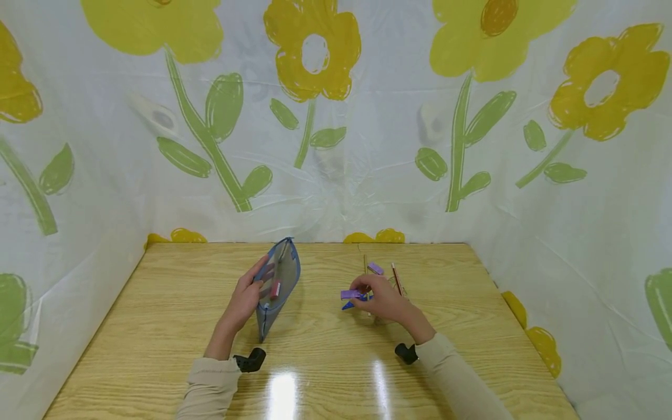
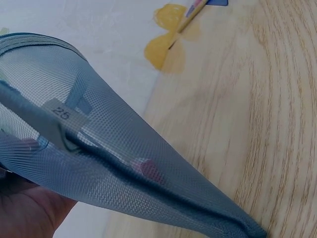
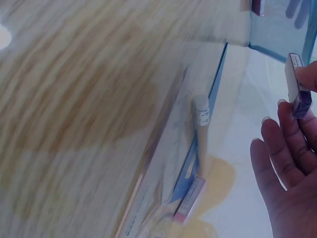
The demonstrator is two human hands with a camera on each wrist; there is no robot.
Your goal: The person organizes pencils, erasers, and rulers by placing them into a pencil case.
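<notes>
My left hand grips the side of a blue-grey mesh zip pouch, whose mouth gapes upward. Inside the pouch lies a red eraser, which shows as a pink shape through the mesh in the left wrist view. My right hand pinches a purple-sleeved eraser between thumb and fingers, to the right of the pouch and apart from it. Beneath and behind that hand are a blue set square, a second purple eraser and a dark red pencil.
In the right wrist view, a pale pencil with a white eraser end lies by a clear ruler. The wooden table meets a flower-print cloth at the back and sides.
</notes>
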